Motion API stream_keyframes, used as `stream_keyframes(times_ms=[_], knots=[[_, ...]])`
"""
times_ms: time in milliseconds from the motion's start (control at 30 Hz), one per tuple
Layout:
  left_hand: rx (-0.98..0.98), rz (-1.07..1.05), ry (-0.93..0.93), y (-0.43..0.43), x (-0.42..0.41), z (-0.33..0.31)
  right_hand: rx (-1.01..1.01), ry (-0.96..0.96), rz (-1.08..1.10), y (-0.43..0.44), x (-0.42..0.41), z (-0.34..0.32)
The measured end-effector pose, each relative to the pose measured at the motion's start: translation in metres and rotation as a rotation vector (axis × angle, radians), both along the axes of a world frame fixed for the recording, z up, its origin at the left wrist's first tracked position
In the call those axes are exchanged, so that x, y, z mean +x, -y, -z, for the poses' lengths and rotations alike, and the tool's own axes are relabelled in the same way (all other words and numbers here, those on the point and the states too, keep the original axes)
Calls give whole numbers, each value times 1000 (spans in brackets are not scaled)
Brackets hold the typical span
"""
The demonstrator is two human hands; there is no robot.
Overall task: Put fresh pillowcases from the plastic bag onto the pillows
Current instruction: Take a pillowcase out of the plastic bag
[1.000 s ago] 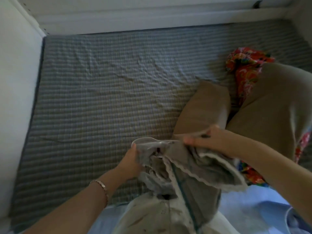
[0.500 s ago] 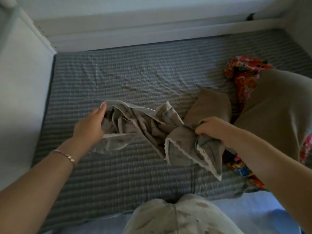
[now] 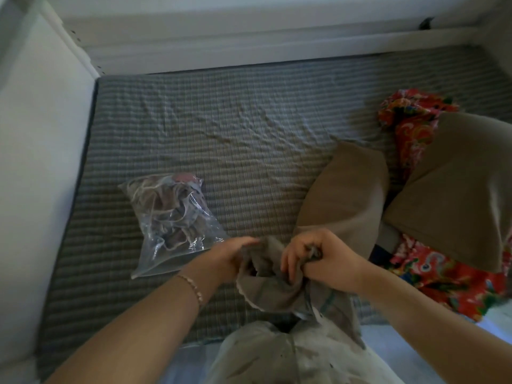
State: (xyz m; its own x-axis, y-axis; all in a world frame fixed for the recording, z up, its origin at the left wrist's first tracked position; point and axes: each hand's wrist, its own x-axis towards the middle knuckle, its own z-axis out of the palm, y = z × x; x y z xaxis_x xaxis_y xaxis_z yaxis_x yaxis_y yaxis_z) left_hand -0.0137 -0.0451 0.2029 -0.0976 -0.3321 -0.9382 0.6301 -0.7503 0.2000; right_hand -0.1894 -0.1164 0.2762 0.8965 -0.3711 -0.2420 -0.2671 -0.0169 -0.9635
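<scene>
Head view: left hand (image 3: 228, 257) and right hand (image 3: 325, 263) grip a bunched grey pillowcase (image 3: 266, 291) at a brown pillow (image 3: 346, 195).

On the bed (image 3: 249, 128): plastic bag (image 3: 171, 217) left; centre pillow (image 3: 346, 195) right of it; edge pillow (image 3: 457, 195) rightmost; cloth (image 3: 412, 126) between and behind both. Pillowcase (image 3: 266, 289) lies near, at the centre pillow's near end.

Bed (image 3: 249, 139) under a grey ribbed sheet, rumpled into shallow creases mid-way, white wall panel (image 3: 41, 162) along its left edge, white ledge (image 3: 249, 42) across the far end, red floral cloth (image 3: 412, 120) bunched at the right, pale blue fabric (image 3: 401, 361) at the near edge.
</scene>
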Motion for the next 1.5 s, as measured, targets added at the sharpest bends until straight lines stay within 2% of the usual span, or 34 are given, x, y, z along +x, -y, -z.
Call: stream_keyframes(times_ms=[100,200,233,300,367,400,467,567,633,767,800,933,967,1100,1167,1233,1367,1433,1500], knots=[[-68,-137,187,27,-2,-12,-211,-186,-154,3,-21,-1],[-193,-148,279,48,3,-33,-204,-264,-186,2,-40,6],[-247,-127,328,53,6,-36,-156,-240,-137,1,-43,8],[-354,1,437,56,7,-51,-142,-212,118,4,-44,13],[-453,153,502,57,8,-62,-338,-226,399,17,-43,19],[-492,238,527,56,8,-67,-443,-245,442,24,-41,21],[-569,350,530,53,6,-78,-523,-292,369,38,-30,24],[-701,446,488,50,4,-98,-652,-409,98,49,-4,32],[-795,483,465,47,6,-113,-729,-396,-30,50,15,40],[-840,448,495,44,29,-135,-703,-255,-161,45,37,55],[-805,457,573,46,38,-136,-666,-225,-146,43,38,58],[-493,593,1290,52,80,-101,-430,-307,125,47,23,53],[-439,658,1420,50,87,-89,-412,-330,168,49,19,50],[-579,1191,1764,38,86,-57,-426,-423,62,57,15,34],[-596,1252,1911,39,81,-53,-416,-480,41,65,12,24],[-633,1255,1997,41,80,-52,-375,-556,18,76,6,10],[-783,1242,2158,46,75,-49,-372,-711,-160,84,-7,-13],[-719,1094,2051,50,64,-50,-289,-723,-132,82,-7,-20],[-667,880,1759,50,47,-50,-18,-646,87,79,-4,-21]])
